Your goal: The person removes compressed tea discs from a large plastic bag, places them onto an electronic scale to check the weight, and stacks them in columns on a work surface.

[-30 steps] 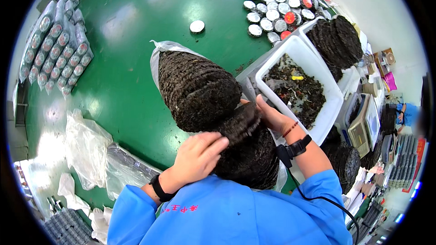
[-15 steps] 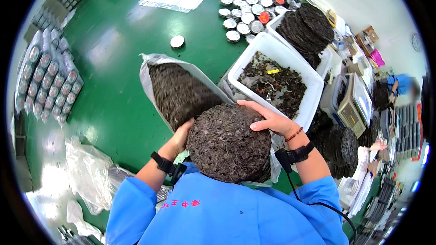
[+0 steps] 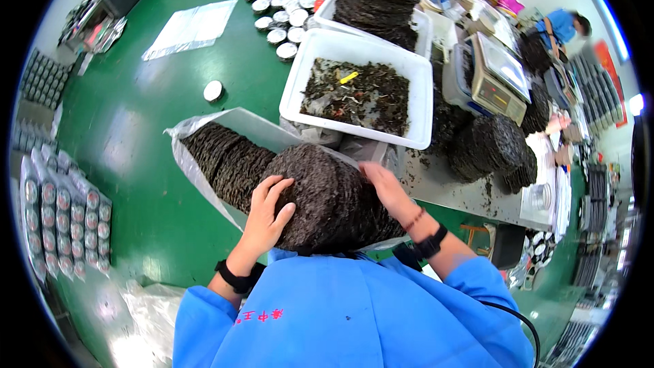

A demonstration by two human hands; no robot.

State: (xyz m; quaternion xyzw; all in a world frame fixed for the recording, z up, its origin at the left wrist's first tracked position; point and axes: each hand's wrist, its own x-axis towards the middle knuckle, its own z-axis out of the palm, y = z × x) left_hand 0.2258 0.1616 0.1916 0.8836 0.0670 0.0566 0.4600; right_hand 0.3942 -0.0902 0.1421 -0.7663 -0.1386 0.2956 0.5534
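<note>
In front of me lies a long row of round, dark dried seaweed cakes, partly inside a clear plastic bag whose film runs along both sides. A large seaweed cake faces me, tilted, in the middle of the row, and more cakes lie to its right. My left hand rests with spread fingers on the left part of this cake. On the right, my right hand lies with stretched fingers against the row by the bag's edge. Both wrists carry black straps.
Beyond the row is a white tub with seaweed scraps and a yellow piece. Behind it stands a stack of seaweed cakes. A weighing scale stands on the right. Round packs lie on the green floor; a co-worker is far right.
The view has turned right, so the tub and floor things sit further left. My left hand has moved from the cake's edge onto its face; my right hand has shifted along the row.
</note>
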